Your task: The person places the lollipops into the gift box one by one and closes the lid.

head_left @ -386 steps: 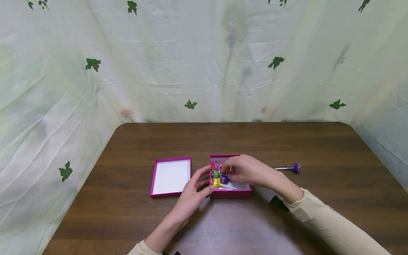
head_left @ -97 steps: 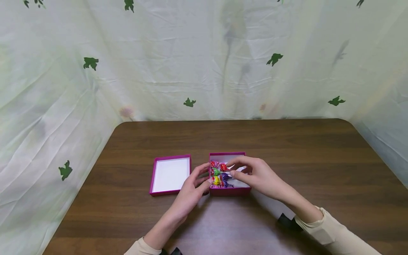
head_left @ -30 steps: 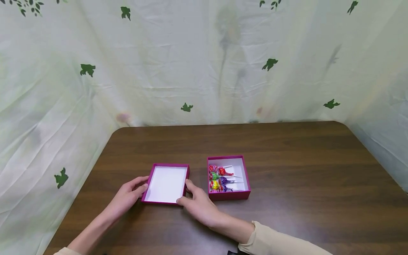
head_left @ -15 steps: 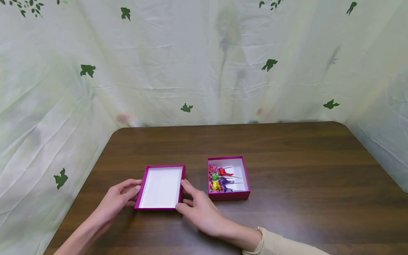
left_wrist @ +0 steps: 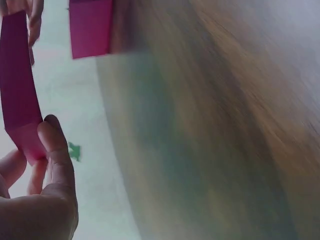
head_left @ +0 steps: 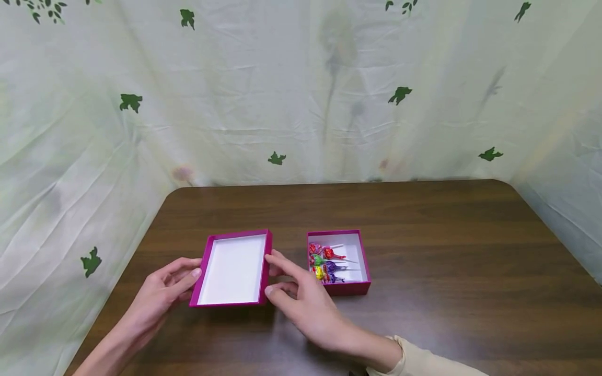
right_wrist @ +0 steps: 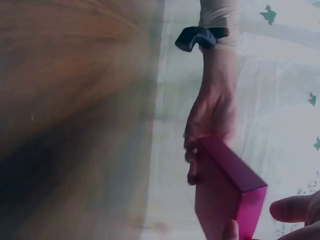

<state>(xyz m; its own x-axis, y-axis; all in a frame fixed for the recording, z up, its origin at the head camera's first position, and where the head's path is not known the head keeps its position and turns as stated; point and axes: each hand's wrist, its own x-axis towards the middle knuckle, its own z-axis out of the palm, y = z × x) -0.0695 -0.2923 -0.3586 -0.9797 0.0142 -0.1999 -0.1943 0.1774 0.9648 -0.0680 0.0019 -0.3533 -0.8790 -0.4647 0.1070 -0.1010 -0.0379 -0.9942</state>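
In the head view my left hand [head_left: 157,292] pinches the left edge of a magenta box lid [head_left: 232,269], its white inside facing me. The left wrist view shows the left thumb and fingers [left_wrist: 57,160] on a corner of the lid [left_wrist: 20,75]. The lid is tilted, its far side raised. My right hand [head_left: 310,308] has its fingertips at the lid's right edge; in the right wrist view its forefinger [right_wrist: 290,207] stands apart from the lid. Right of it, the magenta box [head_left: 345,289] holds several wrapped lollipops [head_left: 331,266], heads to the left, sticks to the right.
A brown wooden table [head_left: 447,250] carries the box. Behind it hangs a pale curtain [head_left: 291,94] with green leaf shapes. A black wrist strap [right_wrist: 200,37] shows on the left arm in the right wrist view.
Earlier my right hand worked among the lollipops, and a purple one lay on the table; it no longer lies there. Both hands then moved to the lid, which has shifted left and tilted up.
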